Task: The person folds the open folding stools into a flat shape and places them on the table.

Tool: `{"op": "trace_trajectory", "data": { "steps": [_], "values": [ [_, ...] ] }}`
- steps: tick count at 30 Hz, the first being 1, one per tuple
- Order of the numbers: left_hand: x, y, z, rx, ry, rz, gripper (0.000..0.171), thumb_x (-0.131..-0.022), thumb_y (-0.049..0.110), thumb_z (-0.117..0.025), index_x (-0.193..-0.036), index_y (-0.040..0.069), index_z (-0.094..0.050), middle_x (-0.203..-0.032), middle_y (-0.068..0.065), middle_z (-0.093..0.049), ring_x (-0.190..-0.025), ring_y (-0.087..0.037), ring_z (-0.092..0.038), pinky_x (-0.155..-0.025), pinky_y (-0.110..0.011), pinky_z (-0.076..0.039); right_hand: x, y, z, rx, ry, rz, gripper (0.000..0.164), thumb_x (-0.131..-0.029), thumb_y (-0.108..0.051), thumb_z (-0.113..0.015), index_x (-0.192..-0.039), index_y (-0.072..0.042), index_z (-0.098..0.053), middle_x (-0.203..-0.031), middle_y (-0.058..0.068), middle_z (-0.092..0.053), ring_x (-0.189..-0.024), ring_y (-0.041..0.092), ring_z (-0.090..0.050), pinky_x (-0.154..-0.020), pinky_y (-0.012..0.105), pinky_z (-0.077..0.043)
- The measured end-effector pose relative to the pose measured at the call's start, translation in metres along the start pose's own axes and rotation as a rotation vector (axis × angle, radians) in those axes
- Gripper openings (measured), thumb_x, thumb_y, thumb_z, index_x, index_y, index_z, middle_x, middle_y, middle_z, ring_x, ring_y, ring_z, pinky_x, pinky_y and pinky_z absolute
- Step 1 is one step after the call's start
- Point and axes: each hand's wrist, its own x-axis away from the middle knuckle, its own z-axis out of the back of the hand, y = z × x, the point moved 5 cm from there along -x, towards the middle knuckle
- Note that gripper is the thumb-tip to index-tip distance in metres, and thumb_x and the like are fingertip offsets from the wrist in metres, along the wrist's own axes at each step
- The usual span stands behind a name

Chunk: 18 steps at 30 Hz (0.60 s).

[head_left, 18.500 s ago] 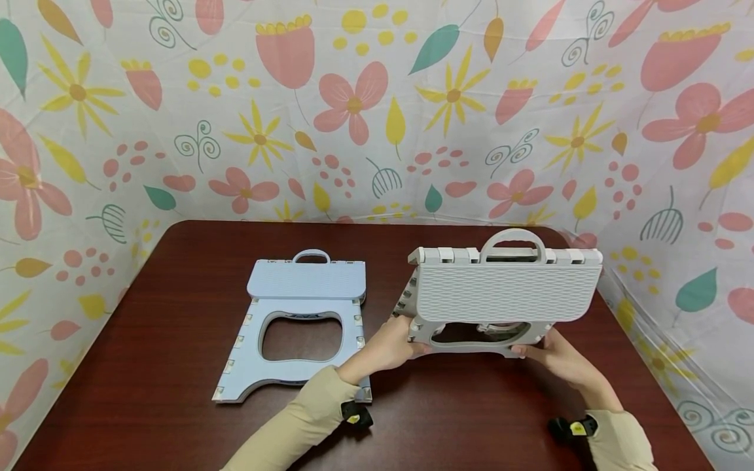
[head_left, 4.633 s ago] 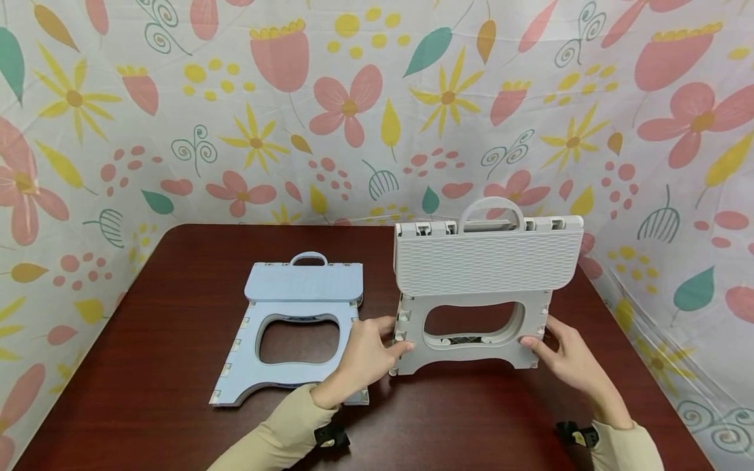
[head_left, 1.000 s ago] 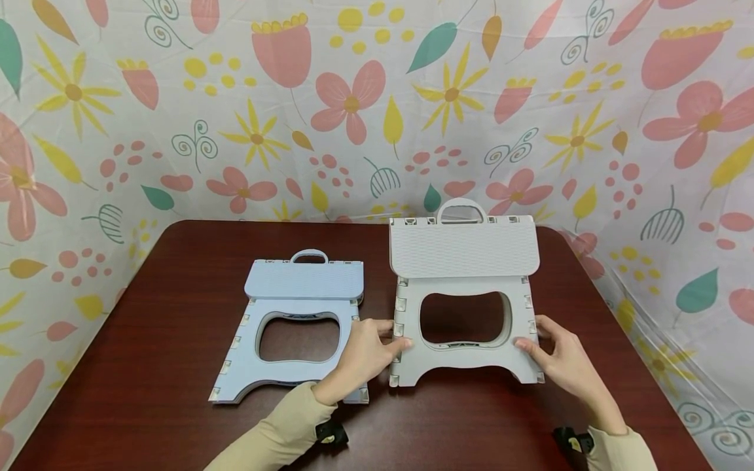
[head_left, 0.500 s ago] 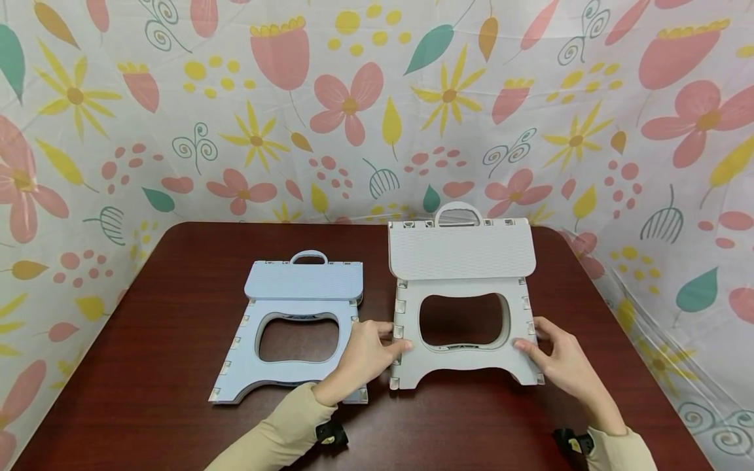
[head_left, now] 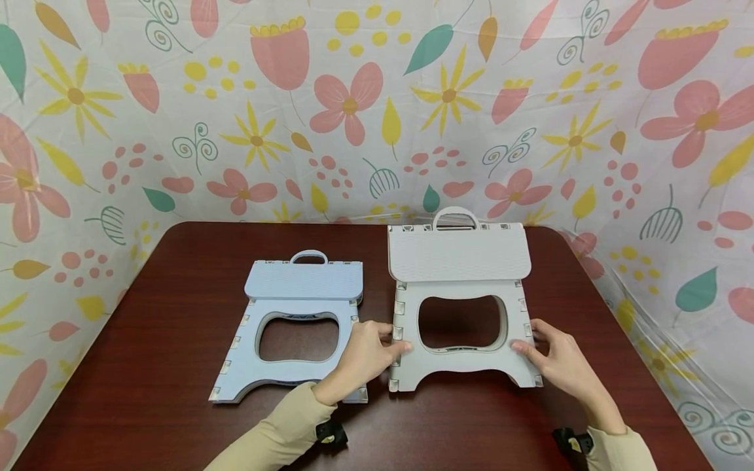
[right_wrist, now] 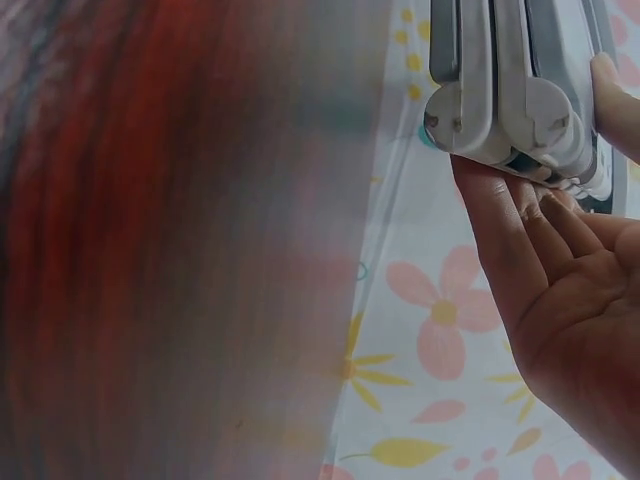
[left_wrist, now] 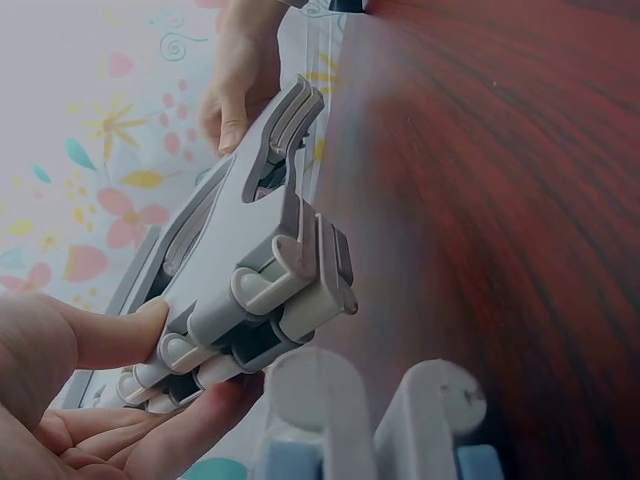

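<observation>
A pale grey-white folding step stool (head_left: 459, 255), folded flat with its carry handle at the far end, is held between both hands on the right of the table. My left hand (head_left: 366, 350) grips its left edge, thumb on the upper face and fingers underneath. On the opposite edge, my right hand (head_left: 559, 356) pinches it the same way. The left wrist view shows the hinged side of the stool (left_wrist: 225, 265) between thumb and fingers. In the right wrist view, fingers (right_wrist: 510, 235) support the stool's edge from below.
A light blue folding stool (head_left: 303, 281) lies folded flat to the left, partly behind the left hand and forearm. Both stools are on a dark red-brown wooden table (head_left: 159, 340). A flower-patterned curtain (head_left: 353, 163) hangs behind the table and along its sides.
Much earlier the grey-white stool was partly unfolded and tilted; now it is folded flat. Over the last second its handle end has sunk lower, while both hands keep their grip. The blue stool stays put.
</observation>
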Motion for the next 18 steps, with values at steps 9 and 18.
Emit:
{"op": "trace_trajectory", "data": {
  "steps": [9,18],
  "values": [
    [0.0008,-0.0014,-0.0004,0.011,-0.016,0.020,0.014,-0.082,0.023,-0.077,-0.083,0.009,-0.075,-0.066,-0.001,-0.072,-0.049,0.005,-0.051,-0.048,-0.018,-0.043,-0.0010,0.0013,-0.0018,0.009,-0.023,-0.012,0.033,-0.090,-0.021,-0.070,-0.112,0.001,-0.059,-0.100,0.018,-0.071,-0.079,-0.006,-0.063,-0.059,0.023,-0.053],
    [0.0006,-0.0007,0.0002,0.000,-0.026,0.033,0.017,-0.082,0.023,-0.077,-0.081,0.007,-0.075,-0.061,0.000,-0.070,-0.044,0.003,-0.045,-0.046,-0.017,-0.039,-0.0015,0.0027,-0.0028,0.014,-0.078,-0.057,0.039,-0.091,-0.027,-0.068,-0.116,0.003,-0.058,-0.104,0.018,-0.069,-0.083,0.007,-0.069,-0.062,0.023,-0.054]
  ]
}}
